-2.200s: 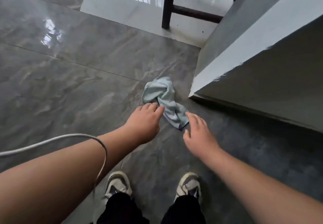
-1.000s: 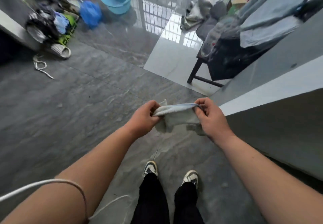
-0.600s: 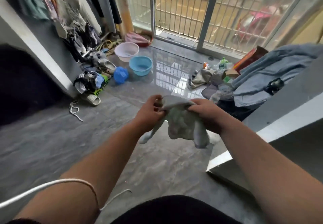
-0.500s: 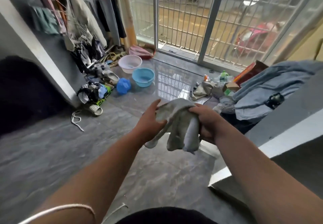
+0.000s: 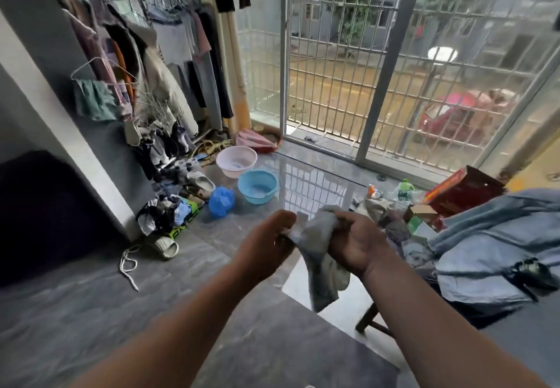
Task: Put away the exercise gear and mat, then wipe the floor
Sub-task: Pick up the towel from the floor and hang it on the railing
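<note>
A pale grey-blue cloth (image 5: 321, 248) hangs bunched at chest height in front of me. My right hand (image 5: 354, 245) grips its upper part in a fist, and the loose end dangles below that hand. My left hand (image 5: 266, 242) sits just left of the cloth with its fingers curled at the cloth's upper edge; whether they pinch it is hard to see. Below lies the glossy grey tiled floor (image 5: 91, 312). No mat or exercise gear is visible.
A blue basin (image 5: 257, 186), a white basin (image 5: 236, 161) and a blue bag (image 5: 221, 201) stand by the barred sliding door (image 5: 348, 84). Clothes hang on a rack (image 5: 157, 54) at left above shoes and a white cord (image 5: 128, 266). A clothes-covered chair (image 5: 485, 254) stands at right.
Both hands picked the cloth up off the floor and raised it as I stood up. The view swung from the floor to the door. The cloth is now bunched in my right hand.
</note>
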`<control>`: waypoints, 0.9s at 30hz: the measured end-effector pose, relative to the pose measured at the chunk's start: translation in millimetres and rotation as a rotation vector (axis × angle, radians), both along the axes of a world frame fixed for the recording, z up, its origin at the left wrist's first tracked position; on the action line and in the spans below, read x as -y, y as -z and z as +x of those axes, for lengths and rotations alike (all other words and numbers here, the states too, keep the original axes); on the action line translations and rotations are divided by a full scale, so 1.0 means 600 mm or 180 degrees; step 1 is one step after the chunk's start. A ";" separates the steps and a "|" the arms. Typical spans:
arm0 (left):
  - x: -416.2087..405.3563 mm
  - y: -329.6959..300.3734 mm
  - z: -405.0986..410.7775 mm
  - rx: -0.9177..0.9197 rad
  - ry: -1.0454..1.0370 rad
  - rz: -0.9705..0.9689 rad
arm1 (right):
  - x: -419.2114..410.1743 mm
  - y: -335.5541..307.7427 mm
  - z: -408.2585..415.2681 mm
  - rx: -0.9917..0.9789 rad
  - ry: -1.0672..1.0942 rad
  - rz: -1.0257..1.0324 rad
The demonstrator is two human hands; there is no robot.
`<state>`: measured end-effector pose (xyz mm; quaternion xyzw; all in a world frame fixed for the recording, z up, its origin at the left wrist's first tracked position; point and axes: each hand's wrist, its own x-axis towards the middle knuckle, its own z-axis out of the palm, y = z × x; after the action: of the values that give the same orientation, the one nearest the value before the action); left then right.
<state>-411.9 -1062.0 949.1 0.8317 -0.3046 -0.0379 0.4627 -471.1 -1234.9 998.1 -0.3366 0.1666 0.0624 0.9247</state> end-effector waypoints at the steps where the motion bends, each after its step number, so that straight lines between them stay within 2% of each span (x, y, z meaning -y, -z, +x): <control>1: 0.022 -0.009 0.037 0.0028 -0.0122 0.0041 | 0.013 -0.016 0.020 -0.0048 -0.0050 -0.0085; 4: 0.075 -0.041 0.144 -0.0122 -0.0187 0.0045 | 0.084 -0.025 0.104 -0.0325 -0.0163 -0.0570; 6: 0.101 -0.064 0.212 -0.0307 -0.0243 -0.0002 | 0.124 -0.021 0.166 -0.0551 -0.0010 -0.1362; 8: 0.123 -0.078 0.280 -0.0487 -0.0325 -0.0080 | 0.157 -0.005 0.226 -0.0599 0.0372 -0.2609; 10: 0.141 -0.086 0.350 -0.0603 -0.0288 -0.0095 | 0.180 0.006 0.277 -0.0028 0.0722 -0.4054; 12: 0.157 -0.094 0.418 -0.0561 -0.0188 0.0044 | 0.190 0.010 0.332 0.0653 0.0445 -0.4621; 15: 0.182 -0.104 0.527 -0.0340 -0.0132 0.0233 | 0.198 0.010 0.444 0.0948 -0.0344 -0.4680; 17: 0.199 -0.109 0.605 -0.0342 -0.0103 0.0240 | 0.195 0.005 0.531 0.1017 -0.0576 -0.4704; 21: 0.232 -0.127 0.780 -0.0382 0.0145 0.0079 | 0.200 0.004 0.736 0.1080 -0.0029 -0.4681; 25: 0.269 -0.162 0.974 -0.0999 0.0541 -0.0054 | 0.245 -0.029 0.931 0.0809 0.0571 -0.4414; 27: 0.295 -0.185 1.069 -0.1016 0.0777 0.0103 | 0.280 -0.047 1.018 0.0653 0.0686 -0.4395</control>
<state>229.8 -1239.3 1059.9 0.7794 -0.3252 -0.2300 0.4837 139.8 -1403.0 1026.4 -0.8321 0.1125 -0.1814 0.5119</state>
